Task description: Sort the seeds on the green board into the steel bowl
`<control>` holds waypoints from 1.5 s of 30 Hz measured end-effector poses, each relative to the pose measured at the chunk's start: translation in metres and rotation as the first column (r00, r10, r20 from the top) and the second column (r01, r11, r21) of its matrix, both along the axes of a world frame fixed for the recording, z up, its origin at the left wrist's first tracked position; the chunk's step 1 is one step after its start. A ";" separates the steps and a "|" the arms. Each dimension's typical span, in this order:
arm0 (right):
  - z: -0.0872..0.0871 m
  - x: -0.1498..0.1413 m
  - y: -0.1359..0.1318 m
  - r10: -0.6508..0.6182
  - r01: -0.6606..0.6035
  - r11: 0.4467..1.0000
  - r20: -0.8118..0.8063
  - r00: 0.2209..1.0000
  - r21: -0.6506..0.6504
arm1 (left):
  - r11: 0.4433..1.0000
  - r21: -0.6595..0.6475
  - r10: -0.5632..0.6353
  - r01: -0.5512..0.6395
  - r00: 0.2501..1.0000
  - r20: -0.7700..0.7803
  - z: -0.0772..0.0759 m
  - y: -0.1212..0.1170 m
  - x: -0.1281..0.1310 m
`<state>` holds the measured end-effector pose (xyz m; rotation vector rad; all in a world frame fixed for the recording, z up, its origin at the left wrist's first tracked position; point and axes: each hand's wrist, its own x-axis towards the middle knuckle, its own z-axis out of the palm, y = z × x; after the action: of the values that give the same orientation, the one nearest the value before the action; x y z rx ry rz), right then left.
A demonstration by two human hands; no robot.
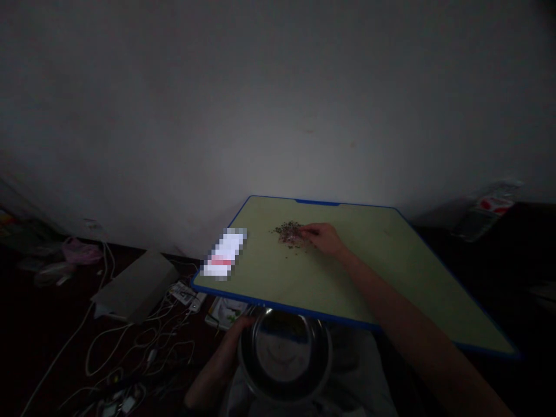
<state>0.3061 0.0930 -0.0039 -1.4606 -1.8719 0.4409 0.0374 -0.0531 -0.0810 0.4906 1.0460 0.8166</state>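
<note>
A small loose pile of dark and reddish bits (pixel 289 233) lies scattered on a pale green board with a blue rim (pixel 360 289). At the pile's right side, my right hand (pixel 325 237) has its fingertips pinched together; what is between them is too small to make out. Below the board's near edge, a shiny metal bowl (pixel 284 353) rests over my lap, tilted toward me. My left hand (pixel 234 337) grips the bowl by its left rim, with most of its fingers in shadow or behind the metal.
A lit phone (pixel 223 255), blurred out, lies at the board's left edge. Behind the board stands a pale wall (pixel 278 116). Tangled white cables (pixel 156 330), a grey box (pixel 136 284) and a pink plastic bag (pixel 82 250) are on the dark floor at left.
</note>
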 end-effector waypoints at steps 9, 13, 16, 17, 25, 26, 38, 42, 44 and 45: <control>0.014 0.038 0.005 0.022 -0.074 0.945 -0.163 0.986 -0.320 | 0.993 -0.063 0.092 -0.098 0.992 -0.084 0.022 -0.017 0.010; 0.017 0.055 0.006 -0.013 -0.062 0.931 -0.202 0.979 -0.359 | 0.995 -0.077 0.064 -0.068 0.997 -0.054 0.027 -0.018 0.011; 0.018 0.058 0.005 -0.010 -0.074 0.917 -0.208 0.978 -0.392 | 0.995 -0.043 0.081 -0.085 0.994 -0.077 0.031 -0.018 0.012; 0.017 0.057 0.004 -0.004 -0.082 0.912 -0.208 0.978 -0.402 | 0.995 -0.028 0.089 -0.092 0.992 -0.085 0.032 -0.018 0.012; 0.015 0.054 0.004 0.029 -0.100 0.898 -0.169 0.985 -0.428 | 0.992 -0.053 0.107 -0.111 0.991 -0.077 0.038 -0.018 0.013; 0.015 0.054 0.004 0.031 -0.102 0.898 -0.169 0.985 -0.428 | 0.992 -0.070 0.096 -0.101 0.993 -0.070 0.037 -0.018 0.013; 0.018 0.057 0.001 0.088 -0.152 0.873 -0.159 0.983 -0.463 | 0.995 -0.087 0.041 -0.044 0.998 -0.041 0.020 -0.016 0.009; 0.019 0.056 -0.001 0.107 -0.177 0.852 -0.166 0.980 -0.492 | 0.996 -0.091 0.025 -0.025 1.000 -0.004 0.017 -0.015 0.008; 0.019 0.057 -0.002 0.113 -0.186 0.843 -0.171 0.979 -0.505 | 0.995 -0.078 0.057 -0.062 0.996 -0.063 0.022 -0.016 0.010; 0.019 0.057 -0.001 0.113 -0.189 0.843 -0.177 0.978 -0.504 | 0.995 -0.065 0.070 -0.076 0.993 -0.092 0.026 -0.017 0.011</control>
<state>0.3630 0.0916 0.0151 -1.5660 -1.8399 1.1753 0.0479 -0.0700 -0.0548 0.4356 1.1770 0.8266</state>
